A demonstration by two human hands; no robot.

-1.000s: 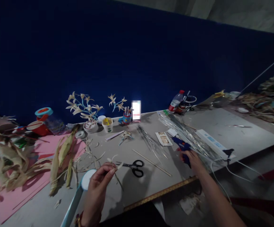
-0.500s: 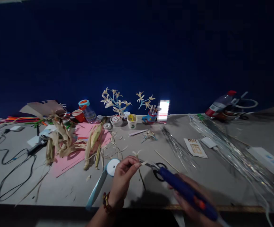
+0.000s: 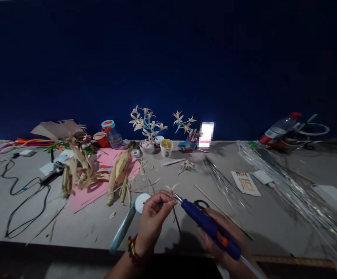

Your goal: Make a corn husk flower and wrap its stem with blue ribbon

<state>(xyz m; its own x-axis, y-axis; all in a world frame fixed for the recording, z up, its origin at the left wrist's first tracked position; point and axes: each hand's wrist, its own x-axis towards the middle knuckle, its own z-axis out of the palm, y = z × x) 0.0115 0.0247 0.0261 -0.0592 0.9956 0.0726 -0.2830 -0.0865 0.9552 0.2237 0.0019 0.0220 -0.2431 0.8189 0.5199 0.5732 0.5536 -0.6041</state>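
Observation:
My left hand (image 3: 153,215) is closed, thumb and fingertips pinched together on a small pale strip of corn husk, now mostly hidden by the fingers. Wrapped round a blue hot glue gun (image 3: 202,221) is my right hand (image 3: 228,224). The gun's metal nozzle (image 3: 178,197) meets the pinch, and a clear glue stick (image 3: 251,267) sticks out of its back. Just behind the left fingertips shows a little husk flower (image 3: 172,188) with a thin dark stem (image 3: 176,221). Light-blue ribbon on a roll (image 3: 142,202) lies beside the left hand. Partly covered scissors (image 3: 201,203) lie behind the gun.
Dried corn husks (image 3: 81,166) and pink paper (image 3: 87,195) lie left, near a black cable (image 3: 10,209). Husk-flower branches (image 3: 148,124) stand behind, beside a white cup (image 3: 166,150). Wires (image 3: 222,178), a packet (image 3: 245,183) and a leaning bottle (image 3: 279,130) are right.
My right hand has brought the glue gun leftward until its nozzle reaches the left fingertips. The pale husk strip has gone from sight behind it. The whole view has shifted slightly.

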